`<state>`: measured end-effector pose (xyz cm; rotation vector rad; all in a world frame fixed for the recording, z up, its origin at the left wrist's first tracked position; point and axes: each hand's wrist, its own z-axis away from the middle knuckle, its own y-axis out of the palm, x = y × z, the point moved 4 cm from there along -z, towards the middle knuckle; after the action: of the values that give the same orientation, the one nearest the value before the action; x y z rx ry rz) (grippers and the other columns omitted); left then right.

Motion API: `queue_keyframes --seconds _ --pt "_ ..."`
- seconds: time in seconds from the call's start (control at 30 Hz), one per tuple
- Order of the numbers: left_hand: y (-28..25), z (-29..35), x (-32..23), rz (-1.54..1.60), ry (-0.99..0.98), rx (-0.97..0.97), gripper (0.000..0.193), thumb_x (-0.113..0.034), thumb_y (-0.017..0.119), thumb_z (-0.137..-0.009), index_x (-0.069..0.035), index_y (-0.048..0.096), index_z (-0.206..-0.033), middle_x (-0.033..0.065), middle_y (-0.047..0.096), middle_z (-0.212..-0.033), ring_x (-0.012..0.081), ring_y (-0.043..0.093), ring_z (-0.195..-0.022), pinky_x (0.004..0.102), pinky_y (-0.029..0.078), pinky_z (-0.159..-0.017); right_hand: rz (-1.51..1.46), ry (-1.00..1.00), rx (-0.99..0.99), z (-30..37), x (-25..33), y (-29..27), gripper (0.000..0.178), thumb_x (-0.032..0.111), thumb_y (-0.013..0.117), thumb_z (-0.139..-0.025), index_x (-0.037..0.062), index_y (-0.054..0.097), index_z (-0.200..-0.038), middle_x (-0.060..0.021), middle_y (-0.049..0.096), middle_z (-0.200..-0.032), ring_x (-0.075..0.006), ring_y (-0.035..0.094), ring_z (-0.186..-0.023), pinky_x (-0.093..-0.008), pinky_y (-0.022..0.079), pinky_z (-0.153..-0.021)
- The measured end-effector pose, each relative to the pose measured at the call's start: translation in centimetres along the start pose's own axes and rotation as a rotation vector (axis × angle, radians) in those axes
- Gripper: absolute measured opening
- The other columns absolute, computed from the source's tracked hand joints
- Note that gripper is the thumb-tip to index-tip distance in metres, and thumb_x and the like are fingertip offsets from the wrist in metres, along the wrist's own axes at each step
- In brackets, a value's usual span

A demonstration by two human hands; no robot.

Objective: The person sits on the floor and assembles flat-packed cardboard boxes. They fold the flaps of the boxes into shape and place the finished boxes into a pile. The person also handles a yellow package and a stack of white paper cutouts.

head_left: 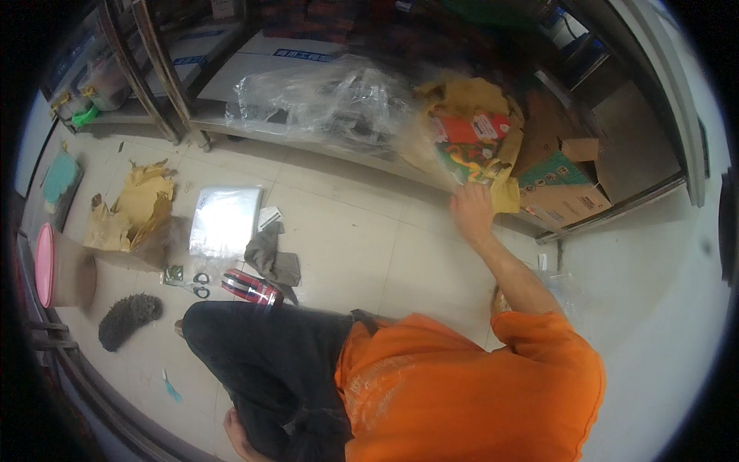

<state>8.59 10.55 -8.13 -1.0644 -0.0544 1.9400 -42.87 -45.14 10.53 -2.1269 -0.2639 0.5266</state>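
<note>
My right hand (471, 206) reaches up to the low shelf, its fingers closed at the lower edge of a red, green and yellow printed packet (481, 146). Crumpled brown paper (462, 94) surrounds that packet, and the paper's left side looks blurred. What the fingertips pinch is partly hidden. My left hand (237, 433) rests beside my dark trouser leg at the bottom, with its fingers mostly out of sight. Left of the packet, a heap of crumpled clear plastic (331, 100) lies on the shelf.
An open cardboard box (566, 185) stands right of the packet. On the tiled floor lie clear plastic bags (225, 222), scissors (202, 285), a grey cloth (273, 258), a red-and-black pack (250, 286), and a torn paper sack (135, 219). A pink-rimmed bin (46, 266) stands far left.
</note>
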Motion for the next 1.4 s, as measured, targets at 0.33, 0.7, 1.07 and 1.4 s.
queue_keyframes --seconds 0.33,0.7,1.07,1.4 --pt "0.5 0.1 0.6 0.010 -0.011 0.022 0.036 -0.024 0.047 -0.094 0.008 0.059 -0.109 0.0151 0.064 -0.100 0.0228 0.058 -0.090 0.0326 0.044 -0.085 0.024 -0.039 0.160 1.6 -0.8 0.3 0.019 0.012 0.059 -0.075 0.0001 0.056 -0.090 -0.0175 0.061 -0.096 -0.0318 0.057 -0.094 -0.0454 0.038 -0.094" --pt "0.6 0.0 1.2 0.023 -0.015 0.030 0.037 -0.024 0.047 -0.094 0.008 0.058 -0.110 0.0160 0.064 -0.101 0.0237 0.059 -0.090 0.0332 0.044 -0.085 0.200 0.130 0.398 -6.2 -5.1 0.2 0.035 0.033 0.069 -0.078 0.0063 0.059 -0.098 -0.0160 0.062 -0.106 -0.0300 0.057 -0.105 -0.0462 0.047 -0.080" --pt "-0.3 -0.6 0.8 0.004 -0.027 0.029 0.037 -0.024 0.047 -0.095 0.008 0.058 -0.112 0.0169 0.064 -0.103 0.0247 0.059 -0.090 0.0337 0.045 -0.084 -0.014 0.097 0.206 3.9 -7.8 0.5 0.037 0.022 0.071 -0.074 0.0038 0.056 -0.103 -0.0123 0.057 -0.099 -0.0305 0.052 -0.097 -0.0413 0.042 -0.084" --pt "-0.5 -1.8 1.7 0.028 -0.024 0.046 0.038 -0.024 0.047 -0.095 0.008 0.057 -0.114 0.0177 0.064 -0.104 0.0255 0.060 -0.090 0.0342 0.045 -0.084 -0.061 0.370 -0.045 6.2 -5.7 3.4 0.018 0.013 0.065 -0.076 0.0036 0.054 -0.087 -0.0136 0.054 -0.090 -0.0329 0.050 -0.092 -0.0433 0.040 -0.081"
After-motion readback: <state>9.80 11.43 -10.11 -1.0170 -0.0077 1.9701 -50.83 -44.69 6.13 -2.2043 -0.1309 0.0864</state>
